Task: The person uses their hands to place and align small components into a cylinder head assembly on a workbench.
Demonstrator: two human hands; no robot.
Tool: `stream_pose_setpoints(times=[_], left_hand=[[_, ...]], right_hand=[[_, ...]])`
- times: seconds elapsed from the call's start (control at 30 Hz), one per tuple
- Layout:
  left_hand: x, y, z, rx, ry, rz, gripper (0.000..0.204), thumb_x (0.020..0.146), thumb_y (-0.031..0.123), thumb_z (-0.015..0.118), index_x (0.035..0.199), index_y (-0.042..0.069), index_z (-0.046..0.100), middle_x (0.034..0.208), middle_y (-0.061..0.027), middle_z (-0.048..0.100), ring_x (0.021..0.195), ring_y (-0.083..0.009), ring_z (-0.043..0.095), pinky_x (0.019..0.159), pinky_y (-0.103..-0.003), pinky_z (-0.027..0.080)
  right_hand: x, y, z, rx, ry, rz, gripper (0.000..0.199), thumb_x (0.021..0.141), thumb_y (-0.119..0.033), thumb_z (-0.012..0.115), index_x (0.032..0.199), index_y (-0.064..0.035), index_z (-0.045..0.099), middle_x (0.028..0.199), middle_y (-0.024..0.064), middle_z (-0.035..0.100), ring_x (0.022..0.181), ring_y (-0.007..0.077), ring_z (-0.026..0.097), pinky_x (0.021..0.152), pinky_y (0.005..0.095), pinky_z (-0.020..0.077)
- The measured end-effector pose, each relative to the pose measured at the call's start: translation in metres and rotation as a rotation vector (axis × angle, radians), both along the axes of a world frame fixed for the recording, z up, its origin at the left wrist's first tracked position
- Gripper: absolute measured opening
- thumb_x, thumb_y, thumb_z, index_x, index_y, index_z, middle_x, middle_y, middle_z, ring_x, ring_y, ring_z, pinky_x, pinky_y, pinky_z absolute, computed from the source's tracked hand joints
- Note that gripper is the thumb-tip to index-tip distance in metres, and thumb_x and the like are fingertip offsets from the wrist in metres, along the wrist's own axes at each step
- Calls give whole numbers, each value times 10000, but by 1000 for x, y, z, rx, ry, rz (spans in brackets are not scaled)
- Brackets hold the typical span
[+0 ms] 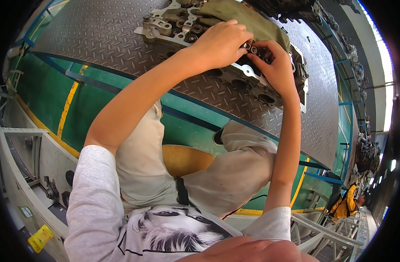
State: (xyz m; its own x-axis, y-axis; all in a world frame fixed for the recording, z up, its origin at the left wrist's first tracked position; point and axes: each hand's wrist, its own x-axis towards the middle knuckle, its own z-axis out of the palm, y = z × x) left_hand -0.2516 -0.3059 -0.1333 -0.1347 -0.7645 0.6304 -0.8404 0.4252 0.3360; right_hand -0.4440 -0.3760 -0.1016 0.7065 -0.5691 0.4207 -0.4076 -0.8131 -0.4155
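A metal engine cylinder head (pixel 152 37) lies on the tread-plate table, with valve springs and round bores showing in it. Over its far side is draped an olive-green cloth (pixel 270 27). My left hand (pixel 224 43) reaches above the middle of the cylinder head, its fingers closed at a small shiny metal part (pixel 249 47). From the other side my right hand (pixel 274 65) pinches the same part between thumb and fingers. The two hands nearly meet there, just above the cylinder head's near edge. My fingers hide much of the part, so its exact kind does not show.
The tread-plate table (pixel 99 39) has a blue metal frame (pixel 200 102) along its near edge. A dark engine assembly (pixel 287 8) stands behind the cloth. My legs straddle a yellow-brown round stool (pixel 187 161). At far right is a person in a yellow jacket (pixel 345 203).
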Motion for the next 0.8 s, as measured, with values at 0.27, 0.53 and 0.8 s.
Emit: stream_pose_setpoints(times=[0.27,0.53,0.8], left_hand=[[0,-2,-1,8,-18,-15,233,843,153,716,1054,64,672,1008,-80,652,1055,-287,591,890,-414,504],[-3,0,-2,-14,1,37,218,867,200,720,1055,95,691,984,-67,642,1049,-277,593,871,-412,505],[-1,1,-1,15,-18,17,222,867,197,720,1062,93,700,992,-67,639,1056,-279,592,878,-415,502]], right_hand=[[-1,-2,-3,-78,-5,51,250,817,-119,794,1027,-17,707,843,45,626,713,140,511,671,278,445],[1,-1,-3,-67,-27,6,243,818,-129,797,1008,-14,699,816,63,618,697,154,503,660,290,447],[1,3,2,-39,23,-20,258,810,-126,791,1016,-11,686,916,112,662,755,230,586,705,334,495]])
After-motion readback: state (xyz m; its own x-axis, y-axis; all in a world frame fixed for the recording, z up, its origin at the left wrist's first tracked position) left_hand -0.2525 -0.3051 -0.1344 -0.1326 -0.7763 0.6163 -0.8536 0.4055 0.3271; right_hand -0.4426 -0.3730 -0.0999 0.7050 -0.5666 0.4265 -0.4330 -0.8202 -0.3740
